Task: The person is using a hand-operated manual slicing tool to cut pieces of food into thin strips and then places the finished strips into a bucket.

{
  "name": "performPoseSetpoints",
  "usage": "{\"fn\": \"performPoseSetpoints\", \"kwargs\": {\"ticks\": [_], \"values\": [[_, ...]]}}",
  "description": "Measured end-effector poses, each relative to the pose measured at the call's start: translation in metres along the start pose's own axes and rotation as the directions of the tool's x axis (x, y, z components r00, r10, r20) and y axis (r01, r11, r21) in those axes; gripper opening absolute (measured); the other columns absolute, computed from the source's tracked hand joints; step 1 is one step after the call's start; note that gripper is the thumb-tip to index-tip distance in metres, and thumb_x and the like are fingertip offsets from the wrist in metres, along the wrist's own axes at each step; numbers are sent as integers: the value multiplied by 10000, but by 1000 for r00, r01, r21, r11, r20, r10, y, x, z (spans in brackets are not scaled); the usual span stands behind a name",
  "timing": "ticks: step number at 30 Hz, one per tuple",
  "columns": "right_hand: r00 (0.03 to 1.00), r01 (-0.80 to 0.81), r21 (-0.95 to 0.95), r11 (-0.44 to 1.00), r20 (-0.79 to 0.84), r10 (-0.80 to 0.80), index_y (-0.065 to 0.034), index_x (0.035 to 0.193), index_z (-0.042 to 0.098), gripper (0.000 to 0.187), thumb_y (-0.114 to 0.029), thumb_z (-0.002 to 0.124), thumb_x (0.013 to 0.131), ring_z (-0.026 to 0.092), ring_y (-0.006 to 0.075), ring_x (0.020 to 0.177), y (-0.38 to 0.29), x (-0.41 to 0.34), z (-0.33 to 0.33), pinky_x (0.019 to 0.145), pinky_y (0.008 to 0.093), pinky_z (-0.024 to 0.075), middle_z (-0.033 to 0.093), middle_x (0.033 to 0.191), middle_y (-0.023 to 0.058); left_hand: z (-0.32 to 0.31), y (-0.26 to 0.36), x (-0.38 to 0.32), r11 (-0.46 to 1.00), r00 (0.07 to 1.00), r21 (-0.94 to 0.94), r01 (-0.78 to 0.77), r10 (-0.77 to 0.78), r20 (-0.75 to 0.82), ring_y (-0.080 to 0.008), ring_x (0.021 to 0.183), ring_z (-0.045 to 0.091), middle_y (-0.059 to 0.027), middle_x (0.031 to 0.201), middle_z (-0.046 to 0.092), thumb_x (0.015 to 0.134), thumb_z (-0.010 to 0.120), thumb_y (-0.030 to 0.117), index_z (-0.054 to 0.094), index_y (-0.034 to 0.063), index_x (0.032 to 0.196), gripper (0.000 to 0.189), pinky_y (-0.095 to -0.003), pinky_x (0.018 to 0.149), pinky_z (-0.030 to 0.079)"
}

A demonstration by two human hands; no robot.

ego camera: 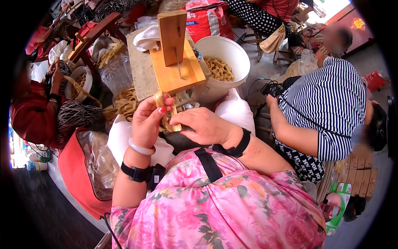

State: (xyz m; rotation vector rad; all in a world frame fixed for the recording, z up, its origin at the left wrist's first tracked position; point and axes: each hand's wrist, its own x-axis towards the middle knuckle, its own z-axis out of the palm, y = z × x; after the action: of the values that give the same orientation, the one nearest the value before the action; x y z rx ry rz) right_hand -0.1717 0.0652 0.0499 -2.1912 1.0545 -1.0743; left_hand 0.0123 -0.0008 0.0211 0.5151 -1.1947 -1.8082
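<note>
My left hand pinches a folded loop of a flat, tan, fibrous strip between thumb and fingers. My right hand grips another length of this strip close beside it, so both hands meet in front of my lap. Just beyond them stands a wooden block device, with an upright board and a thin metal rod on a flat base. A pile of similar strips lies to the left of my hands. Behind the device on the right, a white bucket holds many small folded tan pieces.
A co-worker in a striped shirt sits close on the right; another in dark red handles a strip at the left. A red bag lined with plastic is near my left arm. White cloth lies below the bucket.
</note>
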Motion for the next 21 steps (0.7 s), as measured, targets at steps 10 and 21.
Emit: {"fn": "performPoseSetpoints", "kwargs": {"ticks": [10,21], "values": [[966,11,-288,958,-246,-86,-63,873,560,126,-30,629,773,577,321,705,11,-6,13,630,414,453,592,752,108,4,-6,0,416,922,846,-334,-40,384,-281,793,583,-94,877,585,808,585,60,591,29,1084,278,-360,699,474],[969,-107,21,994,-220,109,-24,925,609,71,-53,613,861,624,215,702,21,-6,7,613,310,478,634,783,63,-11,-4,4,880,767,79,468,-449,458,-118,812,581,-69,915,602,928,562,97,426,50,1132,249,-231,673,485]]}}
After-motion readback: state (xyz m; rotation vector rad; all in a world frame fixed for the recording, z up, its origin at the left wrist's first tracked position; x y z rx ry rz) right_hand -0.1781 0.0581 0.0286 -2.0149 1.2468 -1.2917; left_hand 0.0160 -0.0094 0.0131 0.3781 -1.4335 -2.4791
